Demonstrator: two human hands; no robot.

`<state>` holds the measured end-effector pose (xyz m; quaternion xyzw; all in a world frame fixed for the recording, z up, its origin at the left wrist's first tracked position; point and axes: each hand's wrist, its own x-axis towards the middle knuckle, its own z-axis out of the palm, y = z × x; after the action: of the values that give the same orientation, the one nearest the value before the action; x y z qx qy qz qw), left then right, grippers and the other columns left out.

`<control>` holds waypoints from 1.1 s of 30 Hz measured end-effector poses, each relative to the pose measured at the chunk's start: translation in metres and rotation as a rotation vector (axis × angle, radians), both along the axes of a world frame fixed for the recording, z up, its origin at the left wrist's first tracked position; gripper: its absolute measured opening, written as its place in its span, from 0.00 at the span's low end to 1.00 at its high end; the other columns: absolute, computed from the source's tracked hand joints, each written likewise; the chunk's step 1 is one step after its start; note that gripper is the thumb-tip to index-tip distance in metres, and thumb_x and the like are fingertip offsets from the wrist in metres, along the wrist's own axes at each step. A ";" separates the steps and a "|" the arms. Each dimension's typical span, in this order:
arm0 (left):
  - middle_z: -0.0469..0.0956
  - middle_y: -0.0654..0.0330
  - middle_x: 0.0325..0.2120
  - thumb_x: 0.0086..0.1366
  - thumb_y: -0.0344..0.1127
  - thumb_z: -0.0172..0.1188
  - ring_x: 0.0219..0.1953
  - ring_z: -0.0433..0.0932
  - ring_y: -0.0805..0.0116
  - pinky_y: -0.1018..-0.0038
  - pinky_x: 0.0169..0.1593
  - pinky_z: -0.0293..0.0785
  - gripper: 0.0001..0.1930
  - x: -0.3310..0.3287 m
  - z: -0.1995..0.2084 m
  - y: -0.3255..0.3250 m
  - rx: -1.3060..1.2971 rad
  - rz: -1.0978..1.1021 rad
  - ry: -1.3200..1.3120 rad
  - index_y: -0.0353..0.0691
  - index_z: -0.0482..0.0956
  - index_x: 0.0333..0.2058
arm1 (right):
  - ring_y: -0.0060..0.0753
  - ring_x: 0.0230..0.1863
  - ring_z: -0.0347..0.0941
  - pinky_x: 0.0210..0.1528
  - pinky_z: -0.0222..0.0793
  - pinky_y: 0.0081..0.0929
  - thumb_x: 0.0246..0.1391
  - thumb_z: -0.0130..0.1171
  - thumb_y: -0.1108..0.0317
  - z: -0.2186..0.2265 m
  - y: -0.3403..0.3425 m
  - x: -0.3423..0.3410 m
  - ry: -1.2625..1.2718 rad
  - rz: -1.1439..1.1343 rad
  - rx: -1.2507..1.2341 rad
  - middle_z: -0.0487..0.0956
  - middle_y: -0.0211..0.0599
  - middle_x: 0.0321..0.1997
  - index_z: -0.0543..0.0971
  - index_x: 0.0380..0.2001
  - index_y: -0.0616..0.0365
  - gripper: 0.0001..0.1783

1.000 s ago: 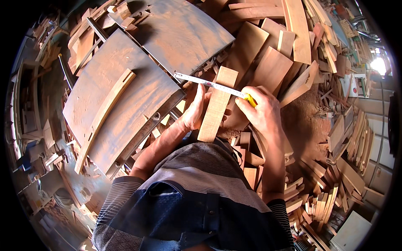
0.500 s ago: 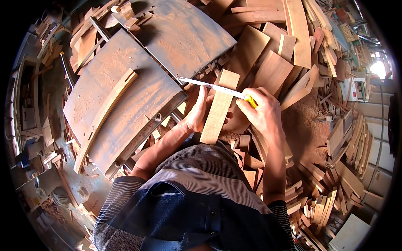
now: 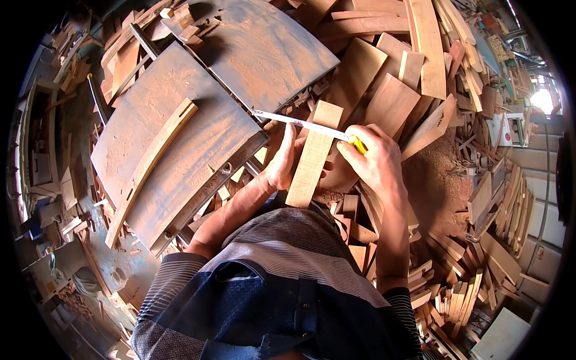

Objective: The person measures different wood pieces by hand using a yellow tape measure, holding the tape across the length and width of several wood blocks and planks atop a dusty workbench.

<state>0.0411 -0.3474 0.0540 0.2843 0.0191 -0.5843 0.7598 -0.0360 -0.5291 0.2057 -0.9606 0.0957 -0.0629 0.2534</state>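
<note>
The left hand (image 3: pixel 281 165) is grasping a pale wooden block (image 3: pixel 311 171) at the centre, its fingers wrapping from the nine-o'clock side, while at three o'clock the right hand (image 3: pixel 379 161) is gripping a yellow tape measure (image 3: pixel 360 146), whose white blade (image 3: pixel 277 116) is running across the block toward ten o'clock. From the block, a dusty, split tabletop (image 3: pixel 210 159) is spreading between nine and eleven o'clock, carrying a curved wooden strip (image 3: pixel 150 170) and small offcuts (image 3: pixel 187 31). Leaning boards (image 3: pixel 391 103) are crowding one o'clock, and jumbled wood pieces (image 3: pixel 461 294) are lying at four o'clock.
</note>
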 end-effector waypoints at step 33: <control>0.80 0.53 0.50 0.64 0.83 0.39 0.47 0.82 0.56 0.59 0.50 0.83 0.51 0.005 0.001 0.000 -0.083 0.040 0.032 0.41 0.71 0.63 | 0.27 0.35 0.78 0.37 0.77 0.28 0.61 0.67 0.65 -0.039 -0.014 -0.020 -0.126 -0.285 0.634 0.80 0.37 0.38 0.74 0.64 0.55 0.29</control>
<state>0.0456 -0.3472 0.0549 0.2427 0.0126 -0.5736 0.7823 -0.0557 -0.5434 0.1667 -0.8054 0.2279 -0.1240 0.5330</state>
